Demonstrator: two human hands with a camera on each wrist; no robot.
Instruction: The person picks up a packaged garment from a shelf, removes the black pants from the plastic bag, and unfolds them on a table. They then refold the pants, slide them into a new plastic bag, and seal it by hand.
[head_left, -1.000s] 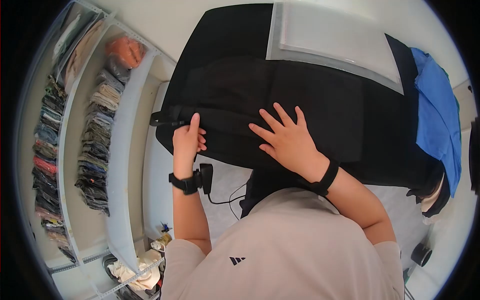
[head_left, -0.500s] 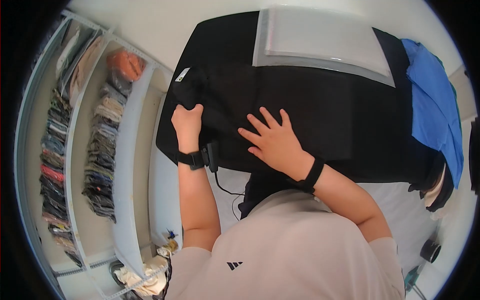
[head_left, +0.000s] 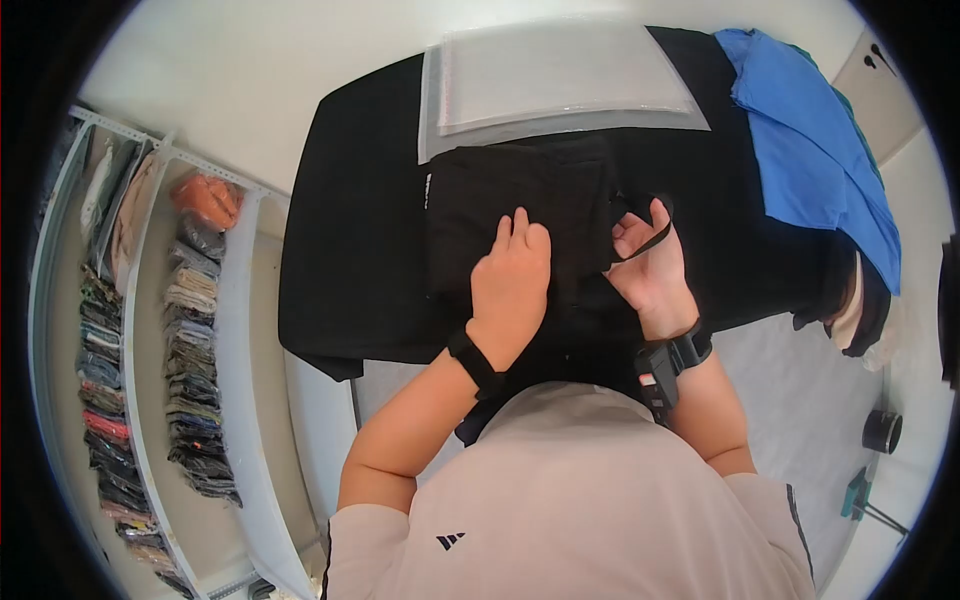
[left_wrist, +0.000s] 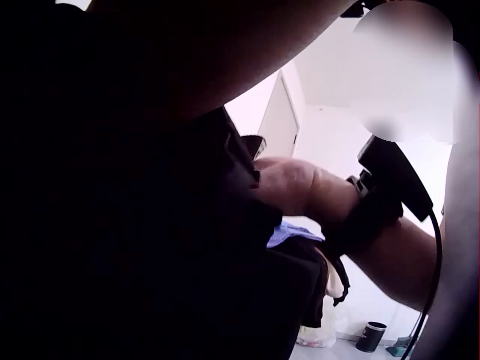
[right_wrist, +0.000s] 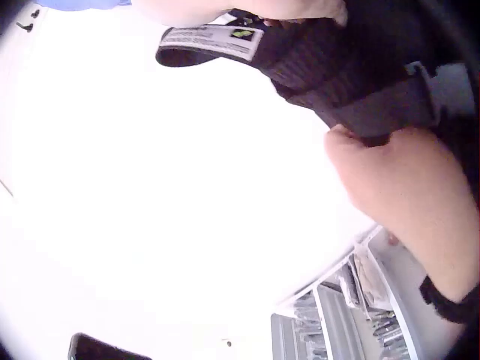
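A black garment (head_left: pixel 520 175) lies folded on the black-covered table (head_left: pixel 350 230), small white print at its left edge. My left hand (head_left: pixel 510 290) is on its near part; the right wrist view shows that hand (right_wrist: pixel 405 172) with fingers curled over a band of the garment (right_wrist: pixel 390 109). Palm up at the garment's right side, my right hand (head_left: pixel 655 270) holds a loop of black band with bent fingers. A white label (right_wrist: pixel 217 39) shows on that loop. In the left wrist view, dark cloth hides the fingers of my right hand (left_wrist: pixel 289 184).
Clear plastic bags (head_left: pixel 560 80) lie flat along the table's far side. A blue garment (head_left: pixel 810 150) hangs over the right end. Shelves (head_left: pixel 260 350) with bagged clothes stand at the left, and a black cylinder (head_left: pixel 881 431) is at the lower right.
My left hand has moved right across the table, and the black garment is now folded narrower. My right hand has gone from spread flat on the cloth to palm up, gripping the band.
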